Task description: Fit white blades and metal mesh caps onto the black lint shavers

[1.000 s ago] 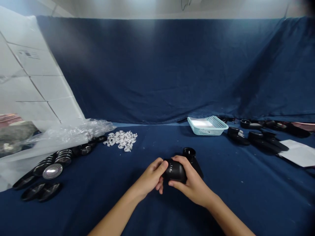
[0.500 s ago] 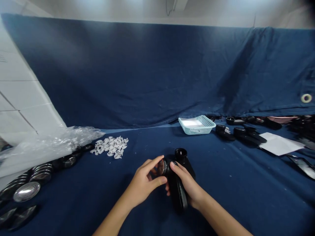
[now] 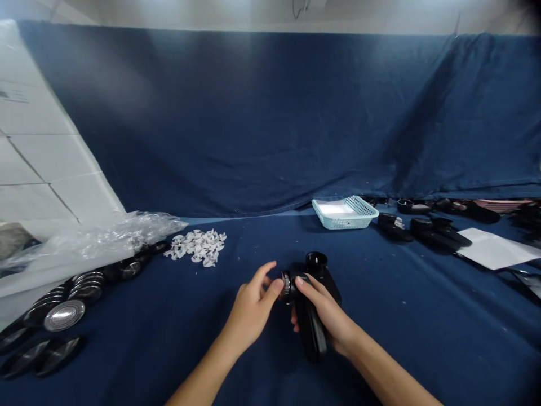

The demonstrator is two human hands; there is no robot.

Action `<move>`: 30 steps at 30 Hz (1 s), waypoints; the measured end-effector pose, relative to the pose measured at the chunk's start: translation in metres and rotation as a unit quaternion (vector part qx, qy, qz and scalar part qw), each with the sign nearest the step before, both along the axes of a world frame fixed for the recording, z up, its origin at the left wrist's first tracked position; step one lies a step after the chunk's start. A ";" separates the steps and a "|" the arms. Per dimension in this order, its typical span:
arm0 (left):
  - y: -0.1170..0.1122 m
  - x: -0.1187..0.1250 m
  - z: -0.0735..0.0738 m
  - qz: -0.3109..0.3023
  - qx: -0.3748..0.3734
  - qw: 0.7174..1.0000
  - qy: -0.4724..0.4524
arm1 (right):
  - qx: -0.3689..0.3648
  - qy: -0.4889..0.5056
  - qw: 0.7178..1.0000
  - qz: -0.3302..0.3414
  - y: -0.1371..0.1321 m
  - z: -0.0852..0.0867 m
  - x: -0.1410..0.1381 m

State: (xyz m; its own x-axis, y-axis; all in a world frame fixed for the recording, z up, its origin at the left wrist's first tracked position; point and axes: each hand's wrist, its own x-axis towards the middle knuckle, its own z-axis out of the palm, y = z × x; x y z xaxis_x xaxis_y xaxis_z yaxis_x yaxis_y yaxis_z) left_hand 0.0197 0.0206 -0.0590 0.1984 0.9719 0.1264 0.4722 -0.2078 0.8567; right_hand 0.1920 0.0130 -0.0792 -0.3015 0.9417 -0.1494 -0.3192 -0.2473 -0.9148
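My right hand is wrapped round a black handheld device, holding it lengthwise over the blue cloth. My left hand pinches the round silver-rimmed head at the device's far end with thumb and fingertips. A second black device with a round open top lies just behind my hands.
A pile of small white parts lies at the left centre. Rows of round black and silver caps spill from a clear plastic bag at the left. A light blue basket, several black devices and white paper sit at the right.
My right hand has turned the device from sideways to lengthwise. My left hand moved onto its round head and shifted its grip there. The camera view swung slightly.
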 end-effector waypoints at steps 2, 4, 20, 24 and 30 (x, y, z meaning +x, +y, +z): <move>0.001 -0.002 -0.001 -0.019 -0.066 0.998 -0.013 | 0.020 -0.021 1.000 -0.005 -0.001 0.000 0.001; 0.001 -0.006 0.001 -0.077 -0.085 0.993 -0.041 | 0.030 -0.043 0.999 -0.008 -0.001 0.001 0.002; -0.001 -0.012 0.005 -0.069 -0.140 0.984 -0.086 | 0.076 -0.145 0.985 -0.050 0.000 0.000 -0.002; -0.001 -0.012 0.007 -0.107 -0.132 0.978 -0.122 | 0.078 -0.153 0.983 -0.060 -0.001 0.000 -0.002; 0.004 -0.011 0.001 -0.080 -0.177 0.970 -0.147 | 0.107 -0.172 0.978 -0.042 0.004 -0.012 -0.002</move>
